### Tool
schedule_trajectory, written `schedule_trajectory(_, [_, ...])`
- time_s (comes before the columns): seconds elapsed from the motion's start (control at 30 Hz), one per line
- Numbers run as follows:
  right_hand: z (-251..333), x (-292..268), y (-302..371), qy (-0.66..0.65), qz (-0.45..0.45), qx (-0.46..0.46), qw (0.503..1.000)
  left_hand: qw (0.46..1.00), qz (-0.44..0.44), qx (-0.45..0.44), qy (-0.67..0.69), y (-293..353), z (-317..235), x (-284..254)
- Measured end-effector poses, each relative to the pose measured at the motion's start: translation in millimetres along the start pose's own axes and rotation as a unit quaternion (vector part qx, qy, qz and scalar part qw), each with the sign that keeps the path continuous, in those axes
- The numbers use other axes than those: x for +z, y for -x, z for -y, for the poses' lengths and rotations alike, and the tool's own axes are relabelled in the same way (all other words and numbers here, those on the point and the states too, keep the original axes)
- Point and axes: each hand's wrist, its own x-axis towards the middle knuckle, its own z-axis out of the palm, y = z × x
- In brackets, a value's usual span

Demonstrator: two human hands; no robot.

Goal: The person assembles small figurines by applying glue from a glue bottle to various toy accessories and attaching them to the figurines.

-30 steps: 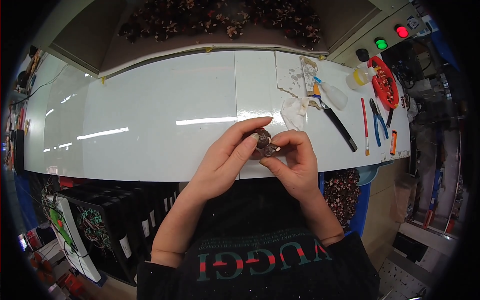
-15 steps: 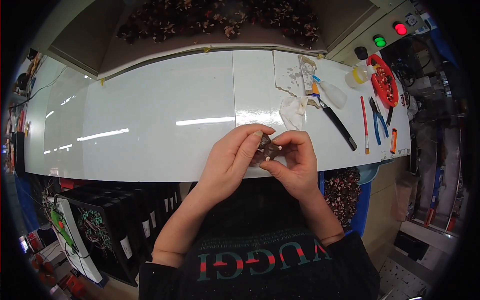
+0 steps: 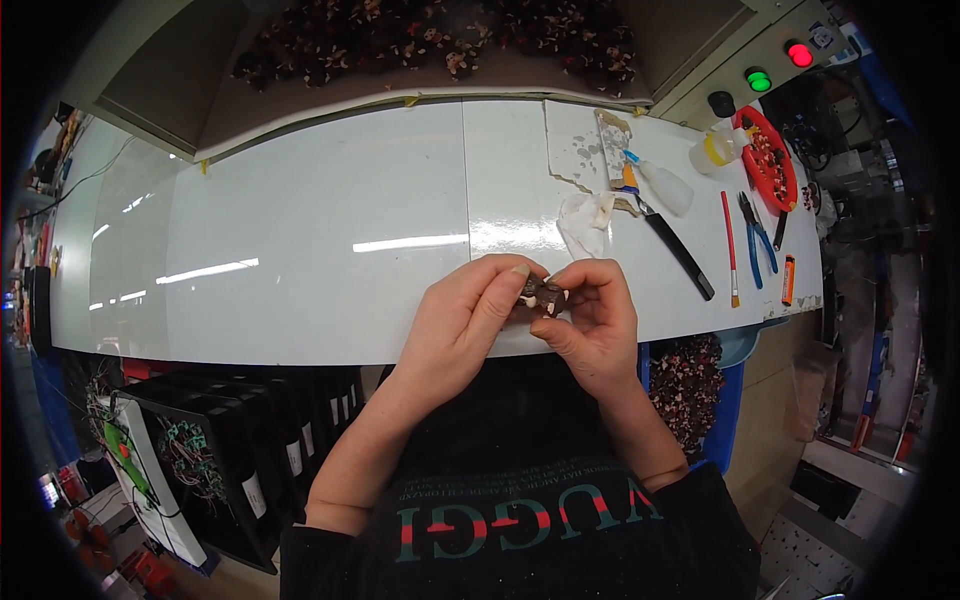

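Between both hands, just above the near edge of the white table, is a small dark-brown figurine (image 3: pixel 547 296) with pale bits on it. My left hand (image 3: pixel 468 305) pinches its left side between thumb and fingers. The thumb and bent fingers of my right hand (image 3: pixel 596 318) close on its right side. Parts of the figurine are covered by the fingers, and its exact shape is too small to make out. Just beyond the hands lies a crumpled white tissue (image 3: pixel 586 222).
To the right lie a black-handled knife (image 3: pixel 676 250), a plastic squeeze bottle (image 3: pixel 668 188), a red brush (image 3: pixel 728 240), blue pliers (image 3: pixel 758 235) and an orange lighter (image 3: pixel 788 280). A red basket (image 3: pixel 789 190) holds small pieces. A blue bin (image 3: pixel 722 425) stands below the table, right.
The brown figurine has been turned between my fingers, so more pale bits show. My right thumb has shifted slightly. The arms and tools stay where they were.
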Motion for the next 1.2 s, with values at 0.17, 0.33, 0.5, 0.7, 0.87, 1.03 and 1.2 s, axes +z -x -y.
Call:
schedule_trajectory(0.17, [3.2, 3.6, -1.2, 0.029, -0.002, 0.007, 1.000, 0.999, -0.005, 0.008, -0.034, -1.0, 4.5, -1.0])
schedule_trajectory(0.33, [-0.8, 2.1, -1.3, 0.046, -0.017, 0.004, 0.999, 1.000, -0.011, 0.003, -0.013, 0.8, 3.5, 4.3])
schedule_trajectory(0.5, [-0.5, 6.3, 1.0, 0.084, -0.029, 0.042, 0.995, 0.976, -0.021, 0.116, -0.184, 1.7, 11.9, 12.2])
schedule_trajectory(0.7, [29.8, -9.9, -7.9, 0.181, 0.117, 0.061, 0.975, 0.971, -0.014, 0.130, -0.198, 3.5, 12.5, 0.5])
schedule_trajectory(0.87, [69.3, -25.5, -31.9, 0.193, 0.155, 0.125, 0.961, 0.973, 0.067, 0.096, -0.200, 8.5, 11.3, -8.4])
schedule_trajectory(1.03, [74.4, -13.4, -44.2, 0.263, 0.263, 0.123, 0.920, 0.971, 0.067, 0.128, -0.188, 10.5, 14.5, -4.7])
schedule_trajectory(1.2, [79.4, -11.0, -52.3, 0.276, 0.318, 0.175, 0.890, 0.962, 0.095, 0.131, -0.219, 10.7, 18.4, -8.9])
